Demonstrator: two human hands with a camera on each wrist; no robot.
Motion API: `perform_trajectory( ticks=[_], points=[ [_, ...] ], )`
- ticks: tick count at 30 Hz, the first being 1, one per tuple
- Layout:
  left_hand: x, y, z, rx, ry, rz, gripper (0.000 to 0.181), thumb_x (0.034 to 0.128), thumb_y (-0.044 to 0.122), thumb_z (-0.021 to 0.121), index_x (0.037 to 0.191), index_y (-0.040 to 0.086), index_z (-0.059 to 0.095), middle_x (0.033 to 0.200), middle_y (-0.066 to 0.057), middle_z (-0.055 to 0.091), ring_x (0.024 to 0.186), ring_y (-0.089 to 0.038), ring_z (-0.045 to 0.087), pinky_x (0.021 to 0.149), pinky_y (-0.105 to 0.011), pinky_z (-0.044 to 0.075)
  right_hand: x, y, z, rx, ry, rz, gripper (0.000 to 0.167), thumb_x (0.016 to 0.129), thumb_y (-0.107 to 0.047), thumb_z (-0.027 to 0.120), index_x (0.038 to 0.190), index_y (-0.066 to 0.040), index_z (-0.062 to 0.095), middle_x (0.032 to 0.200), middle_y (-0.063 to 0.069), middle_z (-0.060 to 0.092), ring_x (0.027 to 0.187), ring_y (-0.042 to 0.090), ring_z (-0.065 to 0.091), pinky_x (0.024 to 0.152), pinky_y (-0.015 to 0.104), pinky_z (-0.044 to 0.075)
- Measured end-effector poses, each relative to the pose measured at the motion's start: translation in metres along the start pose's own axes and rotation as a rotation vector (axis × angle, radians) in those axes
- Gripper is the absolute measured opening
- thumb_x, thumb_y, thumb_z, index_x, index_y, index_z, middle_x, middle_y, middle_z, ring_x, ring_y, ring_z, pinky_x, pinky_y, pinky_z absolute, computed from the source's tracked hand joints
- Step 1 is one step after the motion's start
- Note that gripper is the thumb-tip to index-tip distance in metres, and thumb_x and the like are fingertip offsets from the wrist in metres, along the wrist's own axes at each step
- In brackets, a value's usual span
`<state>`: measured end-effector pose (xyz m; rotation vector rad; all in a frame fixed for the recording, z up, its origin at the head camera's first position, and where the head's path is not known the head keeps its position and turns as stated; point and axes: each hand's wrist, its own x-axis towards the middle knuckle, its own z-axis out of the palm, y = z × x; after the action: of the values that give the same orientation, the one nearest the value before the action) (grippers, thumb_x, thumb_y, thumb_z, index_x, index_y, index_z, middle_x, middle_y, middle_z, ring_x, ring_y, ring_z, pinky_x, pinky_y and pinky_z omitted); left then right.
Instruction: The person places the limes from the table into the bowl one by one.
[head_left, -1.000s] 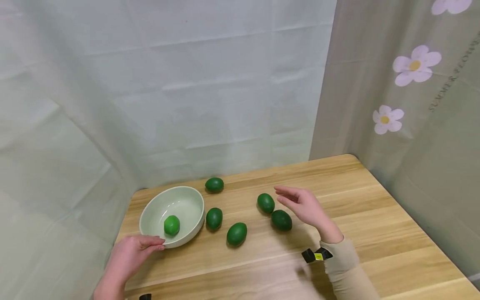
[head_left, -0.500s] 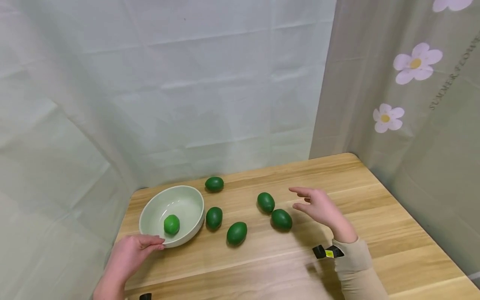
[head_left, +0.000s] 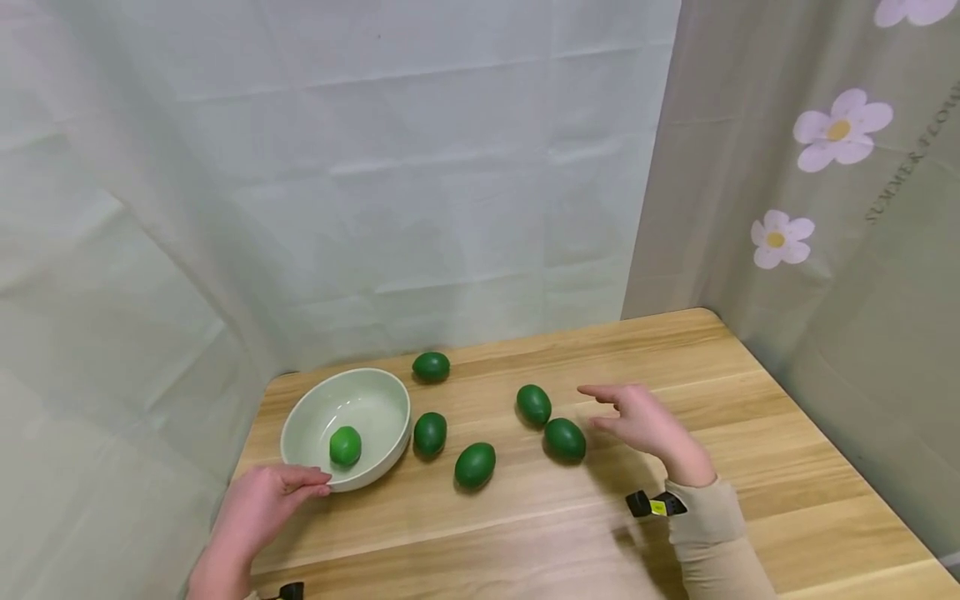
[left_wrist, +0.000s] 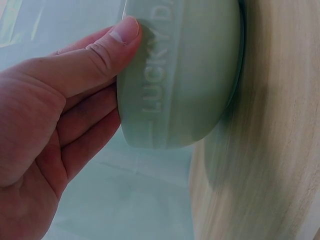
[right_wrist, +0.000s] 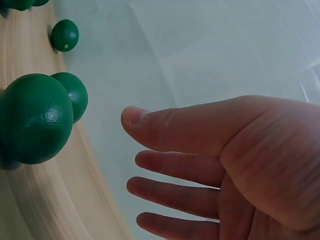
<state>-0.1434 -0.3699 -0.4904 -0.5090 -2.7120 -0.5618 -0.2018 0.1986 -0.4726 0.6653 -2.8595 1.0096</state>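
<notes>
My left hand (head_left: 258,508) pinches the near rim of a pale green bowl (head_left: 296,412), thumb outside; raised letters show on the bowl's wall (left_wrist: 195,85) in the left wrist view. Inside the bowl lies one bright green lime-like fruit (head_left: 345,447). My right hand (head_left: 648,425) is held above the table with fingers spread and nothing in them. Just left of it, two dark green, egg-shaped fruits that look like avocados lie close together, the nearer avocado (head_left: 565,439) and the farther avocado (head_left: 534,405). In the right wrist view, the large avocado (right_wrist: 37,119) is apart from my thumb.
Between the bowl and that pair lie three more avocados: one at the back (head_left: 431,367), another beside the bowl (head_left: 431,434), and a nearer one (head_left: 475,465). Pale curtains (head_left: 450,192) hang behind and beside the wooden table (head_left: 540,533).
My right hand has drawn back to the right from the pair of avocados, its fingers spreading wider. My left hand stays on the bowl's rim. The fruits have not moved.
</notes>
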Motion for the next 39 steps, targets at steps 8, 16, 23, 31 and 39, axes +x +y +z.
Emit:
perform_trajectory(
  ticks=[8,16,23,31,39],
  points=[
    [0.0015,-0.0002,0.0010,-0.006,0.005,0.010,0.022,0.0708,0.016,0.098,0.088,0.026,0.088,0.084,0.017,0.079,0.082,-0.002,0.073,0.070,-0.035,0.062,0.0022,-0.0009,0.0005,-0.001,-0.025,-0.002,0.050,0.094,-0.004,0.078,0.143,-0.004,0.067,0.138,0.018,0.070,0.124,0.042,0.067,0.092,0.052,0.057],
    [0.0022,-0.0001,0.0016,-0.007,0.022,0.018,0.024,0.0696,0.016,0.099,0.087,0.028,0.087,0.084,0.018,0.078,0.082,-0.002,0.073,0.071,-0.035,0.062,0.0054,-0.0016,0.0046,-0.006,-0.055,-0.001,0.050,0.095,-0.007,0.080,0.143,-0.005,0.067,0.138,0.017,0.070,0.124,0.042,0.067,0.100,0.056,0.056],
    [0.0016,-0.0017,0.0022,-0.002,0.031,0.026,0.024,0.0695,0.016,0.099,0.086,0.029,0.087,0.084,0.019,0.078,0.082,-0.001,0.074,0.072,-0.023,0.058,0.0060,-0.0012,0.0066,-0.017,-0.052,-0.003,0.048,0.094,-0.006,0.080,0.140,-0.003,0.069,0.135,0.019,0.071,0.123,0.042,0.068,0.101,0.057,0.056],
    [0.0009,0.0002,0.0013,-0.007,0.033,0.019,0.025,0.0698,0.014,0.098,0.086,0.029,0.087,0.085,0.019,0.078,0.082,-0.001,0.073,0.072,-0.026,0.059,0.0061,-0.0009,0.0072,-0.025,-0.041,0.003,0.043,0.095,-0.005,0.079,0.136,0.001,0.070,0.133,0.020,0.072,0.124,0.042,0.067,0.103,0.058,0.055],
    [0.0011,-0.0016,0.0025,-0.008,0.037,0.023,0.024,0.0697,0.016,0.099,0.086,0.029,0.087,0.084,0.020,0.078,0.082,0.000,0.073,0.074,-0.012,0.052,0.0064,-0.0023,0.0078,-0.038,-0.039,0.021,0.042,0.096,-0.009,0.079,0.136,0.001,0.071,0.133,0.020,0.072,0.125,0.042,0.067,0.103,0.058,0.055]
  ],
)
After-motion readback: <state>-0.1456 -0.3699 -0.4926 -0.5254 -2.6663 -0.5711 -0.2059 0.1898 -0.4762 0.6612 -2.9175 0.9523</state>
